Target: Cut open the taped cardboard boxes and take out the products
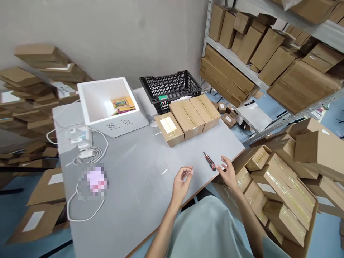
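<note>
With both the left hand (182,181) and right hand (228,171) loose and empty, the box cutter (209,161) at the right fingertips, its blade possibly out, could nick them.

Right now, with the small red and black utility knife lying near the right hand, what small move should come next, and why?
Probably close the right hand on the small red and black utility knife: its fingertips are already beside the knife, both hands are empty, and three taped brown cardboard boxes stand unopened on the grey table.

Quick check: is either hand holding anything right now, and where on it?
Nothing is held. The left hand hovers empty over the table; the right hand is open beside the utility knife, fingertips near its end.
</note>
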`<state>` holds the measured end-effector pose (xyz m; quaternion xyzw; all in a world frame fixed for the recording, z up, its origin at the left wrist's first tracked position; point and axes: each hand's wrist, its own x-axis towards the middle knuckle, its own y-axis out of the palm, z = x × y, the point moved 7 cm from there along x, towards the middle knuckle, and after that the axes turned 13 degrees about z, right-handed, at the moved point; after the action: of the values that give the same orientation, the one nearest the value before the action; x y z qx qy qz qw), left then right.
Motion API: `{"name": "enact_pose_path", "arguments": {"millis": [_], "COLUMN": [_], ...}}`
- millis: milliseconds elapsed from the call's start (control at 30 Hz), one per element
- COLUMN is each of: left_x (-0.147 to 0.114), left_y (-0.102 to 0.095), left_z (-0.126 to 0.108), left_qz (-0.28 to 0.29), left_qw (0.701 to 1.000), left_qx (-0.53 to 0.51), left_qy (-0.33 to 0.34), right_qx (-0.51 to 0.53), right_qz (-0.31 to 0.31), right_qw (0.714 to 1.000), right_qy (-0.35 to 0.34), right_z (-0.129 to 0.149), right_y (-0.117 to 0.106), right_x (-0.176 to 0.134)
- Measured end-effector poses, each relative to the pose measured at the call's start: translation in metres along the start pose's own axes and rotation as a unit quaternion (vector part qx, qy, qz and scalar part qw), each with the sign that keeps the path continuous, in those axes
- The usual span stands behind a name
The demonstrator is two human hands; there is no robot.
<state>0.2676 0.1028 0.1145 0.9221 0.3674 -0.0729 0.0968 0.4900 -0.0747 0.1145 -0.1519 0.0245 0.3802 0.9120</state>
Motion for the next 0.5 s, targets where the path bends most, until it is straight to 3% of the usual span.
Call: {"name": "enact_pose_path", "arguments": {"millis": [167,267,367,500], "left_x": [0.031,0.064,0.116,0.208], "left_y": [0.011,0.023,0.04,0.065], "left_z": [-0.006,-0.005,0.002,0.021], "left_qz": [-0.009,-0.007,0.009,0.012], "left_qw": [1.0,0.999,0.999,0.998], "left_qx": [0.011,0.03,0.036,0.045], "left_qy": [0.022,0.031,0.018,-0.046], "right_qx": [-0.007,0.011,0.025,-0.009], "right_qz": [-0.004,0.009,0.019,0.023], "right_qw": [1.0,1.0,0.999,0.999], "right_qy": [-0.019,-0.009,-0.014,-0.045], "right_z": [0.003,-0.006,-0.014,-0.015], "right_y": [-0.016,-0.02,-0.023,-0.029], "right_x": [0.056,0.104,0.162,0.251]}}
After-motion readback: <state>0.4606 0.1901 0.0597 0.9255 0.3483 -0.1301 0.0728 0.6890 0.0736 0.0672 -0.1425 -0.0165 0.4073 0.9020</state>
